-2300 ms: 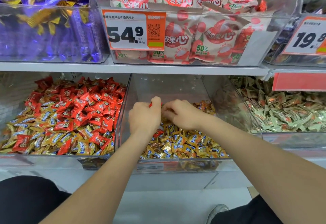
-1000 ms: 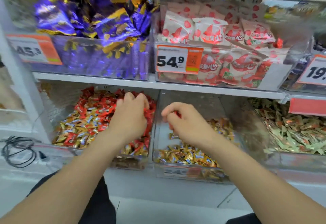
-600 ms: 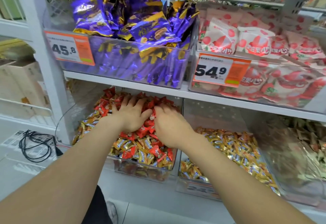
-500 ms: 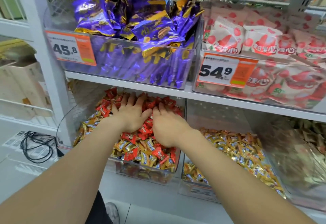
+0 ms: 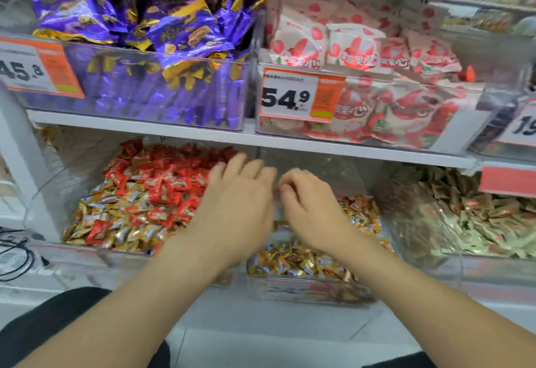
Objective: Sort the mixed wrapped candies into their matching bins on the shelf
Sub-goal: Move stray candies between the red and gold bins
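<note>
The person's left hand (image 5: 237, 205) hovers palm down over the right end of the left bin (image 5: 55, 185), fingers loosely spread and holding nothing. The right hand (image 5: 311, 214) is just beside it, over the middle bin (image 5: 319, 170). Its fingers (image 5: 290, 185) curl in toward the thumb, and motion blur hides whether they pinch anything. Both sets of fingertips sit just under the front edge of the shelf board (image 5: 348, 147), leaving little room above.

The left bin holds red candies (image 5: 174, 176) heaped at the back, mixed with gold candies (image 5: 116, 222) toward the front. The middle bin shows gold-wrapped sweets (image 5: 304, 260), partly hidden by the right wrist, and its front label is too blurred to read. The right bin (image 5: 412, 222), cut off at the frame edge, holds pale green candies (image 5: 478, 231). On the shelf above sit purple packets (image 5: 145, 19) and strawberry-printed packets (image 5: 348, 45).
</note>
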Available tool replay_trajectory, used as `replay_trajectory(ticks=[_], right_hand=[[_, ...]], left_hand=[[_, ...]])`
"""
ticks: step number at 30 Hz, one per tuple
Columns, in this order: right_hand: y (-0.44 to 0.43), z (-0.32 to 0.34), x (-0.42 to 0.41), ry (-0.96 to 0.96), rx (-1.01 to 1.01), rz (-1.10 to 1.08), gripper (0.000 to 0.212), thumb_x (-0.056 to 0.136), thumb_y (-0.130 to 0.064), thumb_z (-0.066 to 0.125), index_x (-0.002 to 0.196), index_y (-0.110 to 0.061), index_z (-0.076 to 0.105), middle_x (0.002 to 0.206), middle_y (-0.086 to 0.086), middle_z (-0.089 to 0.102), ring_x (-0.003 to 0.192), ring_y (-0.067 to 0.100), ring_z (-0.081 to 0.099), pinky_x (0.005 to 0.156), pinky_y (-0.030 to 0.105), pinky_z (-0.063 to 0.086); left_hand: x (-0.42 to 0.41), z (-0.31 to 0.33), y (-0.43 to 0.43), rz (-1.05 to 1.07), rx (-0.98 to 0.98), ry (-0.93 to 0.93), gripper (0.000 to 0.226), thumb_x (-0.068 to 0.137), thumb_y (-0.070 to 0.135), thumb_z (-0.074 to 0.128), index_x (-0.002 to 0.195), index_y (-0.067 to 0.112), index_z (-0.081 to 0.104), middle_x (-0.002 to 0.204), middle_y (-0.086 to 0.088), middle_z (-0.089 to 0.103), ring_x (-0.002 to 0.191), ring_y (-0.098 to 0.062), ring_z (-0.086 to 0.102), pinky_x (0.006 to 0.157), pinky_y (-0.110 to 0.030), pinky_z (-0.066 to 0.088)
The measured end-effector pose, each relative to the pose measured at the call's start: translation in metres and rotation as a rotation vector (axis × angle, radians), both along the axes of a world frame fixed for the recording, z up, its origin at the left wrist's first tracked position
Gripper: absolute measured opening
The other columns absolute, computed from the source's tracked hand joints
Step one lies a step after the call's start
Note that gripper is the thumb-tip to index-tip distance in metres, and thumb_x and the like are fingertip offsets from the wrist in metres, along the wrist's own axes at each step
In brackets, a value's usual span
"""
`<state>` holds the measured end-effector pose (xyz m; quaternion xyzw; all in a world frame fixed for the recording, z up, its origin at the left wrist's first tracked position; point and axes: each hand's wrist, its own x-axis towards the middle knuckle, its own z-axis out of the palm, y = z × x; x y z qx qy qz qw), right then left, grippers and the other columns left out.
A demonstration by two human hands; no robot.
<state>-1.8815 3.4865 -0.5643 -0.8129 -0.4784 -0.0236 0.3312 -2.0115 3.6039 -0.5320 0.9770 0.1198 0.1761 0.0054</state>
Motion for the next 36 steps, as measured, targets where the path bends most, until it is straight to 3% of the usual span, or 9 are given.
replay_trajectory(ticks=[3, 6, 9, 12, 18, 23, 27, 30, 36], right_hand=[[-0.041, -0.009, 0.046, 0.036, -0.357, -0.056, 0.044, 0.081, -0.049, 0.03, 0.091, -0.018, 0.059, 0.098, 0.011, 0.068, 0.102, 0.038, 0.063, 0.082, 0.04, 0.047], [-0.089, -0.037, 0.084, -0.029, -0.818, -0.242, 0.061, 0.091, -0.062, 0.047, 0.144, -0.033, 0.047, 0.147, 0.016, 0.045, 0.14, 0.043, 0.039, 0.115, 0.051, 0.036], [-0.114, -0.068, 0.101, 0.152, -0.926, -0.251, 0.086, 0.101, -0.069, 0.039, 0.168, -0.034, -0.004, 0.175, 0.015, -0.009, 0.161, 0.037, -0.011, 0.128, 0.053, 0.002], [-0.108, -0.087, 0.104, 0.24, -0.939, -0.119, 0.083, 0.104, -0.061, 0.034, 0.165, -0.035, -0.017, 0.171, 0.008, -0.028, 0.157, 0.029, -0.03, 0.127, 0.055, -0.008], [-0.091, -0.088, 0.1, 0.206, -0.597, -0.075, 0.076, 0.076, -0.064, 0.023, 0.139, -0.034, 0.054, 0.149, 0.007, 0.04, 0.151, 0.03, 0.023, 0.126, 0.05, 0.016], [-0.089, -0.091, 0.124, 0.173, -0.798, -0.208, 0.074, 0.102, -0.047, 0.035, 0.167, -0.019, 0.013, 0.174, 0.019, -0.003, 0.161, 0.04, -0.005, 0.129, 0.055, 0.01], [-0.085, -0.077, 0.129, 0.118, -0.74, -0.284, 0.031, 0.097, -0.026, 0.05, 0.117, -0.012, 0.068, 0.126, 0.017, 0.066, 0.12, 0.04, 0.059, 0.103, 0.048, 0.05], [-0.084, -0.069, 0.134, 0.088, -0.516, -0.383, 0.021, 0.086, -0.006, 0.055, 0.093, -0.012, 0.074, 0.103, 0.013, 0.073, 0.103, 0.036, 0.068, 0.092, 0.046, 0.058], [-0.08, -0.073, 0.152, 0.168, -0.621, -0.305, 0.063, 0.086, 0.007, 0.058, 0.146, -0.011, 0.054, 0.142, 0.015, 0.058, 0.133, 0.037, 0.055, 0.11, 0.045, 0.049]], left_hand=[[0.021, -0.01, -0.05, -0.248, -0.013, 0.016, 0.035, 0.094, 0.031, 0.04, 0.123, 0.025, 0.06, 0.116, 0.002, 0.064, 0.115, -0.026, 0.051, 0.091, -0.045, 0.047], [0.053, -0.039, -0.068, -0.27, -0.157, 0.225, 0.022, 0.1, 0.03, 0.044, 0.108, 0.022, 0.062, 0.107, -0.006, 0.067, 0.106, -0.032, 0.06, 0.085, -0.046, 0.052], [0.083, -0.072, -0.062, -0.279, -0.213, 0.476, 0.036, 0.105, 0.039, 0.044, 0.135, 0.023, 0.054, 0.145, -0.009, 0.054, 0.134, -0.035, 0.051, 0.102, -0.048, 0.049], [0.106, -0.087, -0.057, -0.271, -0.187, 0.56, 0.057, 0.109, 0.048, 0.036, 0.163, 0.038, 0.021, 0.175, -0.001, 0.006, 0.16, -0.027, 0.011, 0.123, -0.061, 0.023], [0.125, -0.102, -0.054, -0.044, -0.099, 0.731, 0.07, 0.105, 0.063, 0.025, 0.162, 0.022, 0.026, 0.173, -0.002, 0.008, 0.153, -0.042, 0.025, 0.119, -0.059, 0.03], [0.122, -0.101, -0.05, 0.164, -0.123, 0.838, 0.098, 0.096, 0.081, 0.014, 0.167, 0.014, 0.002, 0.173, -0.013, -0.016, 0.157, -0.046, -0.013, 0.127, -0.062, 0.001], [0.118, -0.103, -0.046, 0.156, -0.048, 0.793, 0.104, 0.093, 0.084, 0.008, 0.166, 0.01, 0.012, 0.173, -0.016, 0.005, 0.158, -0.044, -0.01, 0.124, -0.065, -0.008], [0.113, -0.097, -0.047, 0.124, 0.105, 0.662, 0.101, 0.093, 0.084, 0.008, 0.158, 0.011, 0.033, 0.16, -0.015, 0.032, 0.151, -0.043, 0.017, 0.123, -0.066, 0.003], [0.122, -0.095, -0.037, 0.099, -0.089, 0.561, 0.072, 0.104, 0.066, 0.025, 0.154, 0.015, 0.03, 0.156, -0.012, 0.034, 0.142, -0.036, 0.038, 0.114, -0.056, 0.035]])
